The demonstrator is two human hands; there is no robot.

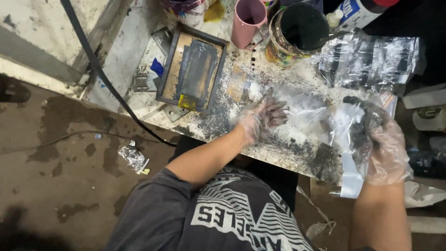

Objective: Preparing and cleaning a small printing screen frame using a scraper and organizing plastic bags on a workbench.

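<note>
Looking down from my head, my left hand sits near the middle of the frame, the forearm running up from the lower centre. It wears a thin clear glove smeared with dark grime, and its fingers are spread flat and apart, pressing on a clear plastic sheet that lies on the stained worktable.

My right hand is at the right of the frame, forearm rising from the lower right corner. It is gloved too, and its fingers are curled shut around a dark, dirty lump wrapped in the crumpled edge of the same plastic. What that lump is I cannot make out; the glove and film blur it.

Upper centre, a shallow rectangular tray with a grey smear and a yellow scrap lies on the table. Beyond it stand a pink cup and a paint-splashed can, both cut off by the top edge. A black cable crosses the upper left. A crumpled plastic wrapper lies on the floor, lower left.
</note>
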